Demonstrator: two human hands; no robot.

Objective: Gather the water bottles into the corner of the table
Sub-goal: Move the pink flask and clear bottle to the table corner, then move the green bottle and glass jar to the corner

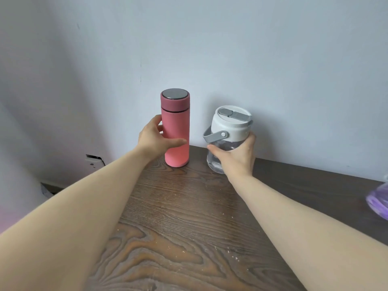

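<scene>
A tall pink bottle (pixel 178 127) with a darker pink cap stands upright at the far left corner of the dark wooden table (pixel 178 217), close to the wall. My left hand (pixel 155 139) wraps around its lower half from the left. To its right stands a squat clear bottle (pixel 216 158) with a white lid and a grey carry handle. My right hand (pixel 237 156) grips its clear body from the front right, covering much of it. The two bottles stand a short gap apart.
A pale grey wall runs behind the table. A purple translucent object (pixel 378 201) is cut off at the right edge of the table. A wall socket (pixel 93 161) sits low on the left, beyond the table's left edge.
</scene>
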